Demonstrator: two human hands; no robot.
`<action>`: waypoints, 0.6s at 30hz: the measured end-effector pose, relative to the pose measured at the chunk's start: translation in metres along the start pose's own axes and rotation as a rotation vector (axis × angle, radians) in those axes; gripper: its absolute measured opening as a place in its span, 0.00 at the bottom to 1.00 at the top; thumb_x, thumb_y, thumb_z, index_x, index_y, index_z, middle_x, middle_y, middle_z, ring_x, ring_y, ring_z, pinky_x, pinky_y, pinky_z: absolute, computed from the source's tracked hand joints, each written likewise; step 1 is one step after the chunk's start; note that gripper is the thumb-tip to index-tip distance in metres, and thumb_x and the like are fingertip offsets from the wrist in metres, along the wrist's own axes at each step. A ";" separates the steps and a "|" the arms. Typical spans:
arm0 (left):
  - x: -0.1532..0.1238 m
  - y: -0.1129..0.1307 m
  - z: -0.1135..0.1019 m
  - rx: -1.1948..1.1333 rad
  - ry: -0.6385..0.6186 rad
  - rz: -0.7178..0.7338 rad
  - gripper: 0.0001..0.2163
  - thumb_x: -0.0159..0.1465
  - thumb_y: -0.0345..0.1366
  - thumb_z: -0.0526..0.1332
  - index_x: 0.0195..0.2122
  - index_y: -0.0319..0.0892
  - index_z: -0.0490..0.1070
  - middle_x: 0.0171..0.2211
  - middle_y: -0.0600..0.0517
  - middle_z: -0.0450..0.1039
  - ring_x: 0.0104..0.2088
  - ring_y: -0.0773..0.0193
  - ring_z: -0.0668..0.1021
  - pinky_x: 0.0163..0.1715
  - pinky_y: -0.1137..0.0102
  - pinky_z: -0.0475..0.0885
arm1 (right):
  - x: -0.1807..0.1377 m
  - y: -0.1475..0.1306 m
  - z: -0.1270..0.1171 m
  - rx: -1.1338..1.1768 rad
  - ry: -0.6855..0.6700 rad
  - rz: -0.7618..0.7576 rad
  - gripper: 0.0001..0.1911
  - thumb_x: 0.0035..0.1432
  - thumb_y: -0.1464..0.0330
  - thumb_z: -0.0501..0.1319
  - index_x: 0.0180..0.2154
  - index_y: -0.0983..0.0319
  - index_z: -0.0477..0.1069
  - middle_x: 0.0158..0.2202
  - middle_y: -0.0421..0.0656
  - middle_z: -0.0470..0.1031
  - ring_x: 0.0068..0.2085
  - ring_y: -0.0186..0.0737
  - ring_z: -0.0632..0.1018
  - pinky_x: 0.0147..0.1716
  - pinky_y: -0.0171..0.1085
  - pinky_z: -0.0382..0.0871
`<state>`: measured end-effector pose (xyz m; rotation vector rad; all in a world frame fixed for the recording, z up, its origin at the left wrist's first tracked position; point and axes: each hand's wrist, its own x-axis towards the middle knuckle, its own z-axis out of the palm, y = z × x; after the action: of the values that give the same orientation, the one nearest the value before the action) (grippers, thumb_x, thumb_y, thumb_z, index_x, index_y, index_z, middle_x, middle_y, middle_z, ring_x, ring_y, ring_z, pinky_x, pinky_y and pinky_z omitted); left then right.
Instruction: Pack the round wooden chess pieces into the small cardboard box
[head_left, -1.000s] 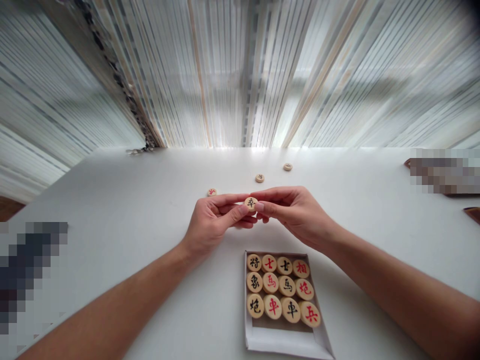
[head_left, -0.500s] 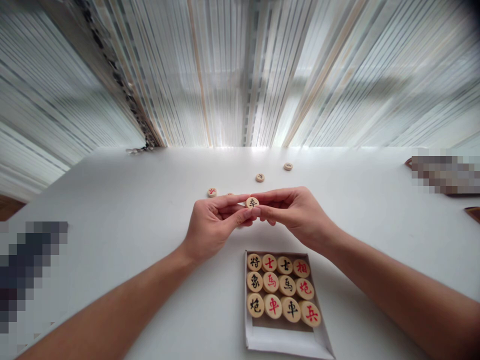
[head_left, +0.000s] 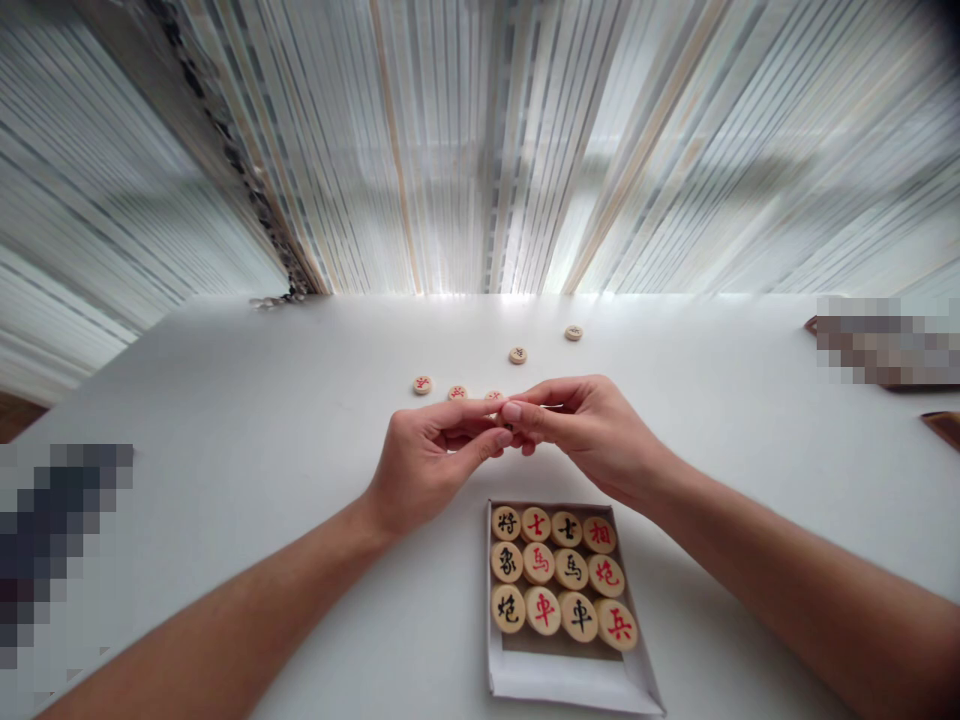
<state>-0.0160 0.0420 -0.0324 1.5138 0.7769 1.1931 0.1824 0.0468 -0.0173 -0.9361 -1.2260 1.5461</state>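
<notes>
My left hand (head_left: pixel 427 455) and my right hand (head_left: pixel 589 425) meet fingertip to fingertip above a white table (head_left: pixel 262 470). Both are pinched on one round wooden chess piece, which my fingers now almost wholly cover. Just in front of me lies a shallow white box (head_left: pixel 570 680) holding several wooden chess pieces (head_left: pixel 559 575) in rows, marked with red or black characters. Loose pieces lie on the table beyond my hands: three in a row (head_left: pixel 422 384), (head_left: pixel 457 393), (head_left: pixel 493 397) and two farther back (head_left: pixel 517 355), (head_left: pixel 574 332).
A curtain of pale vertical strips (head_left: pixel 480 150) hangs behind the table's far edge. Brown objects (head_left: pixel 945 425) sit at the right edge, partly blurred. A blurred dark patch (head_left: pixel 60 540) covers the left side.
The piece between my fingers showed its face a second ago; it has since turned or sunk between my fingertips. My hands dropped slightly, uncovering two more loose pieces behind them.
</notes>
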 end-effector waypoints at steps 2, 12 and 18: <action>0.001 0.001 0.000 -0.011 0.024 -0.056 0.13 0.63 0.33 0.76 0.50 0.40 0.86 0.38 0.46 0.89 0.38 0.54 0.91 0.42 0.63 0.89 | 0.000 0.000 -0.001 0.018 -0.013 0.005 0.16 0.50 0.57 0.82 0.35 0.62 0.89 0.29 0.47 0.85 0.31 0.38 0.81 0.34 0.38 0.76; 0.006 0.001 -0.002 -0.124 0.089 -0.171 0.17 0.60 0.39 0.79 0.48 0.37 0.86 0.36 0.43 0.89 0.35 0.52 0.91 0.41 0.60 0.90 | 0.001 0.001 -0.003 0.021 -0.027 0.015 0.22 0.48 0.62 0.84 0.46 0.59 0.89 0.38 0.47 0.89 0.39 0.42 0.84 0.44 0.42 0.79; 0.003 0.002 0.000 -0.091 0.057 -0.121 0.13 0.62 0.35 0.77 0.47 0.37 0.87 0.37 0.44 0.89 0.36 0.53 0.91 0.41 0.62 0.90 | 0.001 0.000 0.000 -0.057 0.059 0.015 0.22 0.37 0.63 0.87 0.35 0.63 0.87 0.32 0.46 0.86 0.31 0.40 0.83 0.33 0.39 0.78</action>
<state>-0.0156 0.0445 -0.0293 1.3446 0.8291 1.1696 0.1826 0.0474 -0.0173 -1.0231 -1.2287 1.4917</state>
